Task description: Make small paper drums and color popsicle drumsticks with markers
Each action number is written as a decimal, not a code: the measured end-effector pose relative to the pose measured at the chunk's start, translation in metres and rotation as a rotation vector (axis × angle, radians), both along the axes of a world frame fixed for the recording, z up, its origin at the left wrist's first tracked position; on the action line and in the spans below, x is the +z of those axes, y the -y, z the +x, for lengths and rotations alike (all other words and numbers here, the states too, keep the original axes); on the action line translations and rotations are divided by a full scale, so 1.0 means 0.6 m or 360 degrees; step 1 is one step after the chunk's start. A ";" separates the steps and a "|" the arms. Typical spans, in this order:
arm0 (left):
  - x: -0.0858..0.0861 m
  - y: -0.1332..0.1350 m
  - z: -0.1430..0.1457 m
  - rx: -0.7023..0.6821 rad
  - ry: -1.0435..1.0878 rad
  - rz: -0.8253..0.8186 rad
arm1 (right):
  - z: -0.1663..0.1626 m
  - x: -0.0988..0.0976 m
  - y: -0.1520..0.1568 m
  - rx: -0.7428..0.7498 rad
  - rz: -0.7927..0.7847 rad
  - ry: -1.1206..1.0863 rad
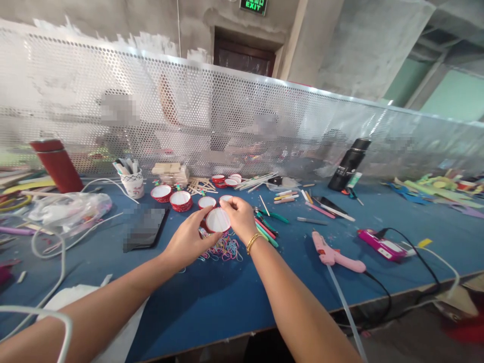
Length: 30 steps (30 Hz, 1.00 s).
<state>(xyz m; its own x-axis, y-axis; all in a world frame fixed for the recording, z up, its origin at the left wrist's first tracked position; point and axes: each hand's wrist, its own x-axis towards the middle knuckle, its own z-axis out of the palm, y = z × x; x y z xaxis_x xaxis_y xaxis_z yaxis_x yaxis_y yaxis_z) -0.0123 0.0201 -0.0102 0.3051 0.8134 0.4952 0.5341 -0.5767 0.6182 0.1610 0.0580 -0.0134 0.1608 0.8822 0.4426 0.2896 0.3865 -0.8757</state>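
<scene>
Between my two hands is a shallow round cup [218, 220], white inside with a red rim, tilted so that its inside faces me. My left hand [191, 234] is curved round its left side, with the thumb along the lower edge. At the upper right rim my right hand [240, 216] closes its fingers; the exact fingertip contact is partly hidden. Directly under the cup lies a heap of thin coloured strings [223, 249]. Similar red-and-white cups stand behind, among them a stack [180, 200], a single one [161, 193] and another [206, 202].
A pink glue gun [333, 254] and a magenta device [381, 245] with cables lie right. Markers [285, 196] and wooden sticks [200, 186] are behind. A phone [145, 229], white cable [60, 252], paper cup of pens [132, 184], red flask [58, 166] and black flask [348, 165] stand around.
</scene>
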 end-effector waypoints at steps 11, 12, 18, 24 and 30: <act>0.005 0.005 0.004 0.0080 -0.0229 0.0045 | -0.003 0.003 0.005 -0.0044 -0.0042 0.0098; 0.006 0.006 0.004 0.0085 -0.0242 0.0051 | -0.003 0.004 0.005 -0.0043 -0.0044 0.0094; 0.007 0.007 0.004 0.0104 -0.0258 0.0090 | -0.003 0.003 0.002 -0.0034 -0.0051 0.0048; 0.008 0.006 0.004 0.0097 -0.0278 0.0084 | -0.003 0.003 0.002 -0.0028 -0.0055 0.0029; 0.007 0.009 0.002 0.0138 -0.0403 0.0065 | -0.003 0.003 0.004 -0.0032 -0.0091 0.0045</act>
